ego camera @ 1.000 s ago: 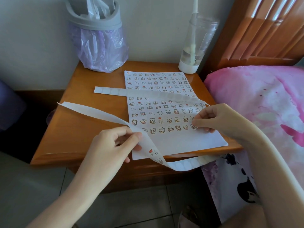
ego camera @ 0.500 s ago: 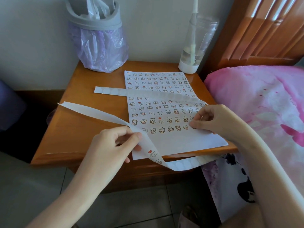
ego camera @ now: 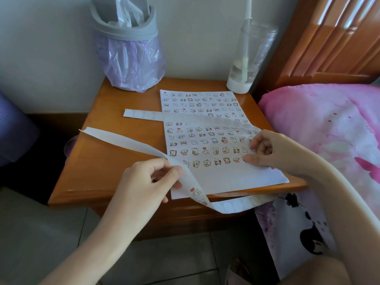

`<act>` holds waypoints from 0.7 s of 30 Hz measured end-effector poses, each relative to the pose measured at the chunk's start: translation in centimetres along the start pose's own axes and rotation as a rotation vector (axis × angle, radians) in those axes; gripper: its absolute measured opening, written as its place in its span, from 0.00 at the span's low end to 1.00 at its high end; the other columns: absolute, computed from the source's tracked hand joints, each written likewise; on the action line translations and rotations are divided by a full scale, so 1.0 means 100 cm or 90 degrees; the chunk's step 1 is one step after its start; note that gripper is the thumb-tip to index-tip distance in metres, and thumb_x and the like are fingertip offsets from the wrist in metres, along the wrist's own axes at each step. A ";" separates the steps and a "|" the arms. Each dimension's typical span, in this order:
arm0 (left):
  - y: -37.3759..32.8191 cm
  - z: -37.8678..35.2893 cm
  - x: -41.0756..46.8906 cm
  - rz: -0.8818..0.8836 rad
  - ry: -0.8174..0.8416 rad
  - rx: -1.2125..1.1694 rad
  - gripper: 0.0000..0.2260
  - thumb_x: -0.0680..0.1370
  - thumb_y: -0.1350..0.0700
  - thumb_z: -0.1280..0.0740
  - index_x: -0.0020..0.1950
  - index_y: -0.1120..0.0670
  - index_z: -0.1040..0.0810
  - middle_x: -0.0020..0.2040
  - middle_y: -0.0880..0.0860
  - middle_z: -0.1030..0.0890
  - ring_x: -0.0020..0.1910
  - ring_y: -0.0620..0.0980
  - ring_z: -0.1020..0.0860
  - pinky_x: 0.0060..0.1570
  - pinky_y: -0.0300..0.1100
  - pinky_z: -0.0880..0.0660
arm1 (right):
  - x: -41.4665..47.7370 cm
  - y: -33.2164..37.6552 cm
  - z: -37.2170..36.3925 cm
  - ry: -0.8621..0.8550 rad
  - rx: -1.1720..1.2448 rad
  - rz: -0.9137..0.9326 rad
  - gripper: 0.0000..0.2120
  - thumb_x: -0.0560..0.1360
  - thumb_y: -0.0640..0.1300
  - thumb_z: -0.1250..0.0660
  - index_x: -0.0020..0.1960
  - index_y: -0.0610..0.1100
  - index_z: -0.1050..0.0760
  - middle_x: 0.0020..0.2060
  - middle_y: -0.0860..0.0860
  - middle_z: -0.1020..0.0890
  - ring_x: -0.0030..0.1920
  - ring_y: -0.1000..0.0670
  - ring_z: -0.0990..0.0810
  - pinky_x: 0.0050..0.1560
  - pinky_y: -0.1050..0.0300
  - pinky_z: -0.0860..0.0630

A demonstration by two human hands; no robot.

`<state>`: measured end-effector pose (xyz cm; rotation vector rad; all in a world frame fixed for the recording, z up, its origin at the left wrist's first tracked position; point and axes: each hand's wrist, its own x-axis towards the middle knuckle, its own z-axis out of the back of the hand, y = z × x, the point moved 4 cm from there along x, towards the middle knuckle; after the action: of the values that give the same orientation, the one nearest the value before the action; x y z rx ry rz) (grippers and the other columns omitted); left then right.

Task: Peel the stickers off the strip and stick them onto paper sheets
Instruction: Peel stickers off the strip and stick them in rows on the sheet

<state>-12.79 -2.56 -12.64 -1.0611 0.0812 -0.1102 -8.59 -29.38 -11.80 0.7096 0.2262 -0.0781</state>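
A white paper sheet [ego camera: 222, 173] lies on the wooden nightstand [ego camera: 107, 161], most of it covered with rows of small cartoon stickers. A long white sticker strip [ego camera: 123, 140] curls from the left across the front edge and loops back over the sheet. Two stickers [ego camera: 197, 195] remain on the strip just below my left hand [ego camera: 148, 177], which pinches the strip. My right hand [ego camera: 267, 149] rests at the sheet's right edge, fingertips pressing on the paper at the end of the lowest sticker row.
A small grey bin with a purple bag [ego camera: 131, 52] stands at the back left of the nightstand. A clear bottle with a white base [ego camera: 246, 66] stands at the back right. A bed with pink bedding [ego camera: 329, 128] borders the right side.
My right hand has shifted slightly left and toward me, its forefinger now pressing down lower on the sheet. The left hand and the strip have hardly moved.
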 end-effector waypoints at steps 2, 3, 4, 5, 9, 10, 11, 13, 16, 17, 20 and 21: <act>0.000 0.000 0.000 -0.002 -0.004 -0.001 0.07 0.76 0.50 0.36 0.46 0.49 0.19 0.42 0.42 0.18 0.30 0.38 0.22 0.28 0.23 0.30 | 0.000 -0.002 0.000 -0.009 0.019 0.018 0.11 0.69 0.45 0.26 0.45 0.46 0.28 0.32 0.50 0.25 0.34 0.50 0.30 0.35 0.58 0.32; 0.000 0.000 0.000 -0.002 -0.005 -0.002 0.07 0.76 0.50 0.36 0.46 0.49 0.19 0.42 0.42 0.18 0.30 0.38 0.22 0.28 0.23 0.30 | 0.000 -0.004 -0.001 -0.018 0.026 0.025 0.10 0.70 0.44 0.27 0.45 0.46 0.28 0.32 0.50 0.25 0.35 0.50 0.29 0.34 0.59 0.32; 0.000 0.000 0.000 -0.002 -0.003 -0.003 0.07 0.76 0.50 0.36 0.46 0.49 0.19 0.41 0.42 0.18 0.30 0.38 0.22 0.28 0.23 0.30 | 0.000 -0.006 -0.001 -0.029 0.032 0.029 0.08 0.71 0.43 0.28 0.45 0.46 0.28 0.33 0.50 0.25 0.35 0.50 0.29 0.34 0.59 0.32; -0.001 0.000 0.000 -0.003 -0.002 -0.004 0.07 0.76 0.50 0.36 0.46 0.49 0.19 0.41 0.42 0.18 0.29 0.39 0.22 0.28 0.23 0.30 | 0.000 -0.007 -0.001 -0.042 0.038 0.028 0.07 0.72 0.42 0.29 0.45 0.46 0.27 0.33 0.50 0.25 0.35 0.51 0.28 0.34 0.60 0.32; -0.002 0.000 0.000 0.002 0.000 -0.029 0.07 0.76 0.51 0.36 0.45 0.50 0.19 0.39 0.43 0.17 0.29 0.39 0.22 0.29 0.23 0.30 | -0.011 -0.004 -0.002 -0.156 0.059 0.071 0.04 0.75 0.43 0.32 0.46 0.47 0.26 0.32 0.50 0.23 0.32 0.53 0.29 0.34 0.60 0.31; -0.002 0.001 0.000 0.007 0.001 -0.046 0.07 0.76 0.51 0.36 0.45 0.50 0.19 0.39 0.43 0.17 0.29 0.39 0.22 0.29 0.23 0.30 | -0.018 0.002 -0.002 -0.212 0.062 0.096 0.02 0.75 0.45 0.33 0.46 0.48 0.26 0.32 0.50 0.23 0.30 0.55 0.29 0.33 0.64 0.32; -0.001 0.001 0.001 0.013 0.001 -0.065 0.07 0.76 0.51 0.36 0.46 0.51 0.19 0.39 0.45 0.17 0.28 0.40 0.22 0.29 0.23 0.30 | -0.026 0.011 -0.004 -0.254 0.065 0.127 0.01 0.76 0.46 0.34 0.46 0.49 0.25 0.32 0.51 0.22 0.29 0.57 0.29 0.32 0.68 0.32; -0.001 0.001 0.002 0.023 0.002 -0.104 0.08 0.76 0.52 0.36 0.48 0.51 0.18 0.38 0.46 0.16 0.29 0.40 0.21 0.28 0.24 0.29 | -0.041 0.033 -0.019 -0.244 0.086 0.196 0.01 0.75 0.47 0.34 0.45 0.50 0.24 0.34 0.53 0.20 0.33 0.56 0.24 0.34 0.67 0.30; -0.002 -0.001 0.002 0.023 0.010 -0.142 0.07 0.76 0.53 0.36 0.48 0.51 0.19 0.36 0.48 0.16 0.32 0.39 0.20 0.27 0.27 0.27 | -0.058 0.059 -0.049 -0.109 0.126 0.234 0.03 0.73 0.50 0.32 0.46 0.53 0.22 0.38 0.55 0.18 0.40 0.54 0.22 0.41 0.61 0.27; -0.001 -0.001 0.002 0.020 0.011 -0.148 0.07 0.76 0.53 0.36 0.47 0.51 0.19 0.36 0.47 0.16 0.34 0.41 0.19 0.28 0.29 0.25 | -0.061 0.064 -0.055 -0.080 0.128 0.239 0.04 0.73 0.50 0.32 0.47 0.55 0.21 0.39 0.56 0.19 0.41 0.54 0.22 0.41 0.61 0.26; 0.000 -0.002 0.003 0.016 0.018 -0.157 0.07 0.76 0.52 0.36 0.45 0.52 0.20 0.36 0.46 0.16 0.36 0.42 0.18 0.30 0.32 0.23 | -0.065 0.073 -0.061 -0.046 0.154 0.262 0.06 0.72 0.47 0.30 0.48 0.55 0.21 0.39 0.58 0.18 0.41 0.57 0.22 0.41 0.67 0.26; 0.000 -0.002 0.003 0.016 0.019 -0.161 0.07 0.76 0.52 0.36 0.44 0.52 0.20 0.35 0.46 0.16 0.36 0.43 0.18 0.30 0.32 0.23 | -0.065 0.074 -0.061 -0.041 0.163 0.265 0.06 0.72 0.46 0.30 0.48 0.54 0.21 0.39 0.58 0.18 0.42 0.57 0.22 0.41 0.68 0.27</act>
<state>-12.48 -2.76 -12.73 -1.3104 0.1384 -0.0953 -14.95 -19.78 -10.04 0.9941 0.0029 0.2708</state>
